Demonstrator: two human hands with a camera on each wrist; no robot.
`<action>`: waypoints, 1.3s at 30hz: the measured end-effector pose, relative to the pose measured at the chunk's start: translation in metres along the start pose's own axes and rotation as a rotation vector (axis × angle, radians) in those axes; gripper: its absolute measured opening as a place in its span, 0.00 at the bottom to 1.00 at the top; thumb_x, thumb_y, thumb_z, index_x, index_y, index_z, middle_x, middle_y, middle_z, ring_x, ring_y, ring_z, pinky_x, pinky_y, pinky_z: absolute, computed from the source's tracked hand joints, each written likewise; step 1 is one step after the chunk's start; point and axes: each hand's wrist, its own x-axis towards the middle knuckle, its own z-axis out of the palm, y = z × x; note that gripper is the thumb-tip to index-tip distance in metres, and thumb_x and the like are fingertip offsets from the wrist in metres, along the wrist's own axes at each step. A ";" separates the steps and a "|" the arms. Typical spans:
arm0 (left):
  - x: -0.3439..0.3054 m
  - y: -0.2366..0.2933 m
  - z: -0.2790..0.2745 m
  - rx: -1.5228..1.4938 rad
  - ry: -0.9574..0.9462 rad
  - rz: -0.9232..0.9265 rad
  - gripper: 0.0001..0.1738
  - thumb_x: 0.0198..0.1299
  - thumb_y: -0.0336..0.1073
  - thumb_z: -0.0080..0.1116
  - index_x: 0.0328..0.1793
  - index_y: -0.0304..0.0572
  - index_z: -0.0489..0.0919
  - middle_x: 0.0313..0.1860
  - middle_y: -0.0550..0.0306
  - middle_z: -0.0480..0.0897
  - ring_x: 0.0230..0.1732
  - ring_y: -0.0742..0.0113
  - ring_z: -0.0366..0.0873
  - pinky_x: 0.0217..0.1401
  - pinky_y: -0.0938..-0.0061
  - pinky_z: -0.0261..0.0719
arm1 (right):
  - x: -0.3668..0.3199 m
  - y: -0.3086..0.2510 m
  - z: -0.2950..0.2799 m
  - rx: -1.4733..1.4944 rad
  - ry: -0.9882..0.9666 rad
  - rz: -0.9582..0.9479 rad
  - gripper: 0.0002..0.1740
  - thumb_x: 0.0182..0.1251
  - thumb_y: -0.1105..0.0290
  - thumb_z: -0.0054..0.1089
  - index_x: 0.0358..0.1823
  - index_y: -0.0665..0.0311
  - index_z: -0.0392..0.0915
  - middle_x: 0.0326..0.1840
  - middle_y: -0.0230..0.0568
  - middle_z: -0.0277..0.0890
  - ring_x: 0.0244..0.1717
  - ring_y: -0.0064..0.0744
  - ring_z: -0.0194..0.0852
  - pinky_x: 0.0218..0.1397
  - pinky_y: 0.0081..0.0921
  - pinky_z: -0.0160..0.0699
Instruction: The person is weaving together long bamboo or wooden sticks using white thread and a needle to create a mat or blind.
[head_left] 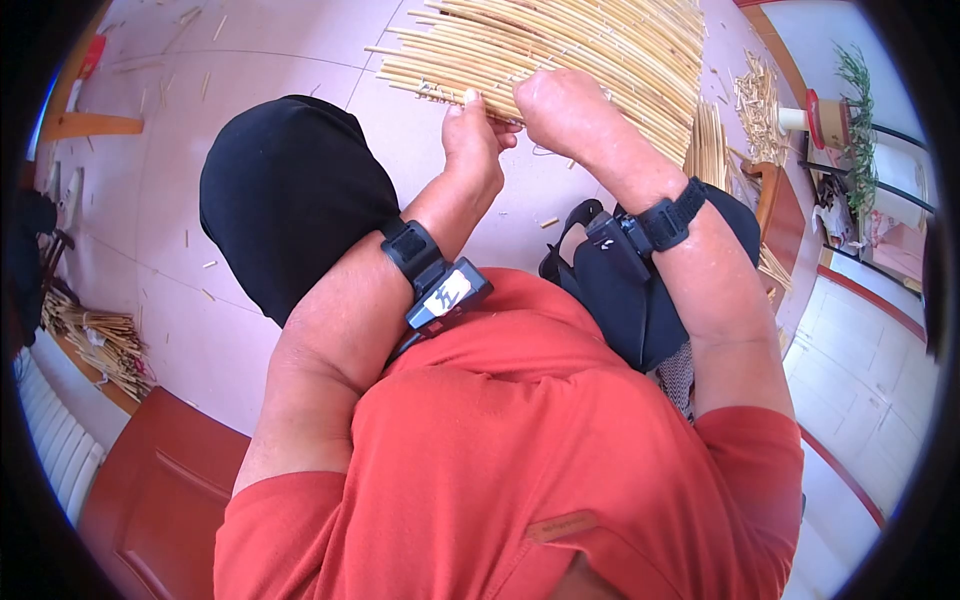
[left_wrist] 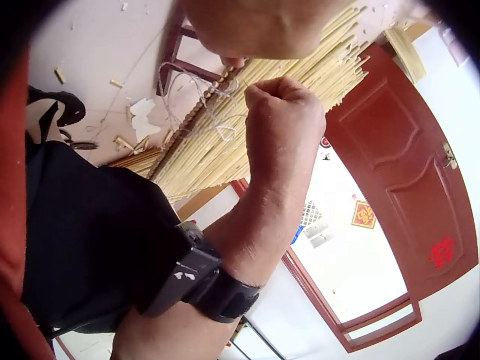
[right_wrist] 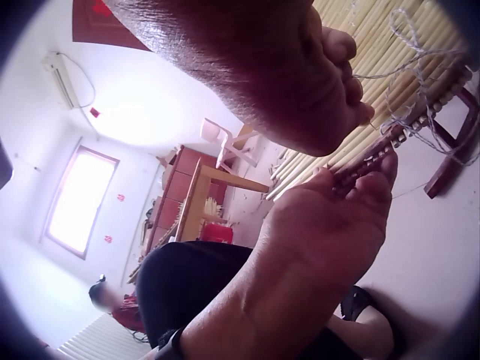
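Note:
A mat of pale straw-coloured stalks (head_left: 590, 50) spreads out in front of the knees, its near edge bound with string. My left hand (head_left: 473, 145) grips that edge, thumb on top and fingers curled beneath. Just right of it, my right hand (head_left: 570, 112) is closed in a fist over the stalks. Thin pale string (right_wrist: 421, 86) runs from its curled fingers in the right wrist view, and more lies in loose loops (left_wrist: 214, 124) over the mat's edge. The inside of the right fist is hidden.
Dark red wooden legs (right_wrist: 454, 146) show under the mat. Loose stalks (head_left: 708, 140) and a stalk pile (head_left: 762, 105) lie to the right, a bundle (head_left: 105, 345) at left. Cut scraps dot the pale floor (head_left: 290, 55). Another person (right_wrist: 112, 300) appears in the background.

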 end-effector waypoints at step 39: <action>0.000 -0.004 0.002 0.028 0.024 0.022 0.15 0.75 0.41 0.37 0.49 0.38 0.71 0.32 0.54 0.78 0.25 0.67 0.76 0.22 0.74 0.74 | -0.001 -0.021 0.023 0.118 -0.058 0.186 0.17 0.59 0.67 0.60 0.43 0.70 0.68 0.31 0.54 0.82 0.36 0.50 0.85 0.39 0.42 0.82</action>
